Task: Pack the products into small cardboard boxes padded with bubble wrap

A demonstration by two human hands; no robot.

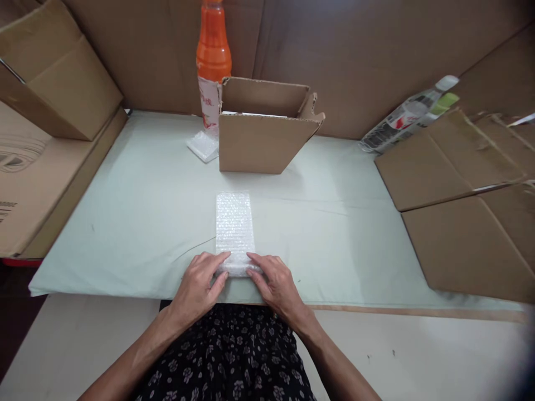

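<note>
A strip of clear bubble wrap [234, 220] lies flat on the pale green cloth, its near end folded or rolled into a thicker bundle. My left hand [204, 278] pinches the left end of that bundle between thumb and fingers. At the right end, my right hand [273, 279] grips it the same way. Whether something is inside the roll I cannot make out. Beyond the strip stands an open cardboard box [254, 142], with a small flat bubble-wrap piece [204, 145] beside its left side.
An orange bottle [213, 61] stands behind the box. Clear plastic bottles [407, 114] lean at the back right, next to cardboard boxes [468, 234]. More cardboard boxes [62, 72] are on the left. Cardboard walls [355, 61] rise behind the cloth-covered table [137, 223].
</note>
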